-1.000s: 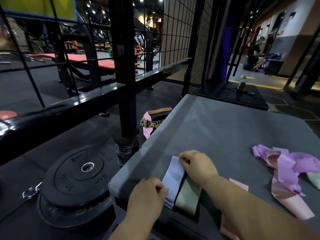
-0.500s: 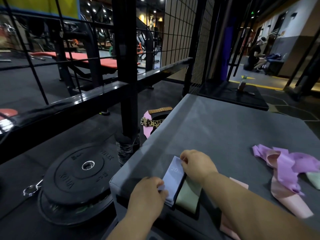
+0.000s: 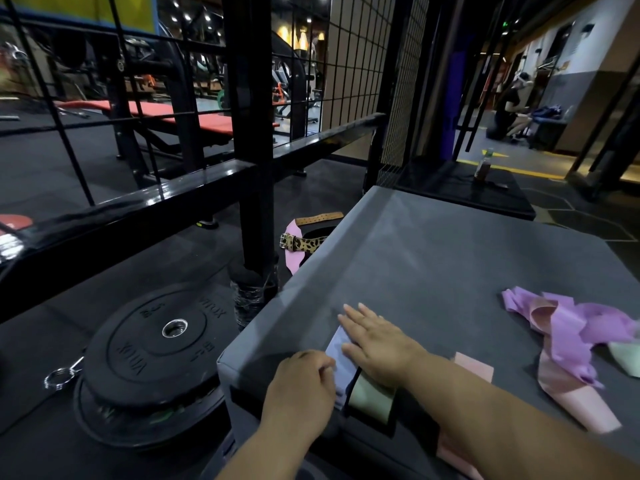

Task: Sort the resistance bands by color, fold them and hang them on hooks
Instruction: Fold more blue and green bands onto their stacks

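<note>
Right hand [image 3: 377,344]: flat, palm down, fingers [image 3: 360,315] straight and spread, pressing the blue band [image 3: 336,355] onto the grey worktop [image 3: 433,265]. No grip, just pressure.

Left hand [image 3: 301,386]: fingers curled and pinching the blue band's near-left edge, knuckles up.

The blue band sits at the worktop's near-left corner, folded and lying flat. It is mostly covered by the right hand; only a strip shows between the two hands.

The green band [image 3: 370,396] is just right of the blue band and partly tucked under it. Its near end hangs over the worktop's front edge. The right wrist crosses above it.

A pink band [image 3: 475,367] lies flat just past the right forearm, partly hidden by it.

Unsorted pile on the right side of the worktop, well apart from the hands:
- Purple bands [image 3: 571,323], crumpled on top.
- A long pink band [image 3: 575,400], trailing toward the near edge.
- A pale green scrap [image 3: 625,356], at the frame edge.

On the floor to the left:
- Stacked black weight plates [image 3: 156,344].
- A metal collar clip [image 3: 60,375], beside the plates.
- A leopard-print lifting belt [image 3: 306,243], against the worktop's left side.

The black rack post [image 3: 252,168] stands between the plates and the belt. Behind, a bottle [image 3: 484,164] stands on a black platform [image 3: 460,188].

No hooks identifiable from this angle.
</note>
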